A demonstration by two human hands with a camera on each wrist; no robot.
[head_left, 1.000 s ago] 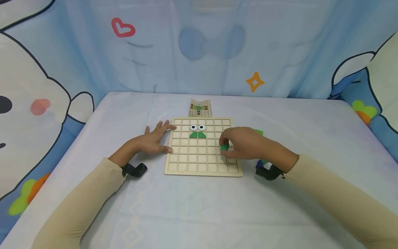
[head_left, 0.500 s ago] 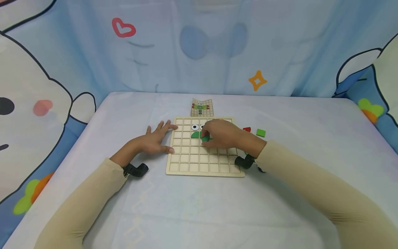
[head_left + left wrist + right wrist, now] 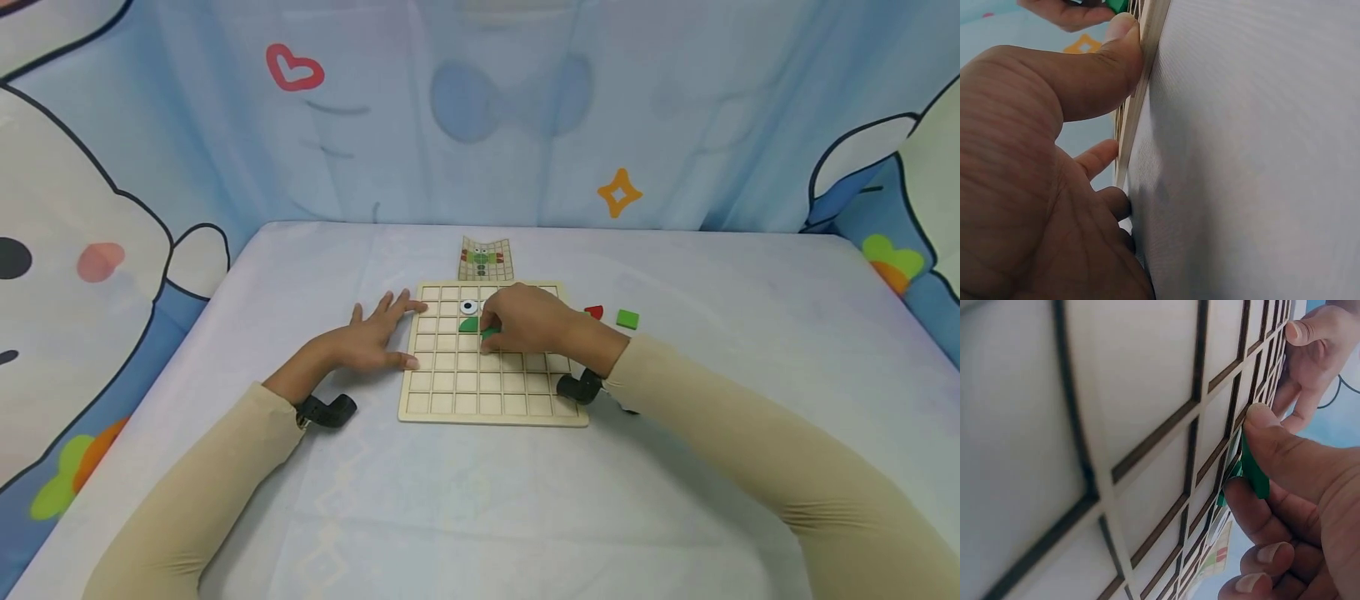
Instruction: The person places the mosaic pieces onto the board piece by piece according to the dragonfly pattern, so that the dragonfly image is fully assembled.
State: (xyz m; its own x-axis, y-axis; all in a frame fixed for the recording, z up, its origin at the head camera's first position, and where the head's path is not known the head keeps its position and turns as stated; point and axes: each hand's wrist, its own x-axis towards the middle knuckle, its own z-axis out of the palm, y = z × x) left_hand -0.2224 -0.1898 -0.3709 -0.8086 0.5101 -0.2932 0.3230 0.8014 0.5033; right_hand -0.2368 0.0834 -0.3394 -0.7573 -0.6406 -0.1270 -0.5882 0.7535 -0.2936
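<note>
A wooden grid board [image 3: 465, 385] lies on the white-covered table. My left hand [image 3: 365, 343] rests along its left edge, fingers spread, thumb and a fingertip touching the rim. Over the upper middle of the board, my right hand [image 3: 528, 319] pinches a green piece [image 3: 1255, 465] between thumb and forefinger, tilted against the grid. Just left of those fingers, a green quarter-round piece [image 3: 468, 325] sits in a cell below a round eye piece [image 3: 468, 307]. The right hand hides the cells beside them.
Behind the board stands a small picture card [image 3: 486, 260] with a gridded figure. To the right lie a red piece [image 3: 595, 312] and a green square piece [image 3: 627, 319]. Something dark is partly hidden beneath the right wrist. A blue patterned curtain [image 3: 510, 167] hangs behind the table.
My right hand has carried the green piece left, from the board's right side to its upper middle, and brought it close to the cells. The left hand has stayed on the edge.
</note>
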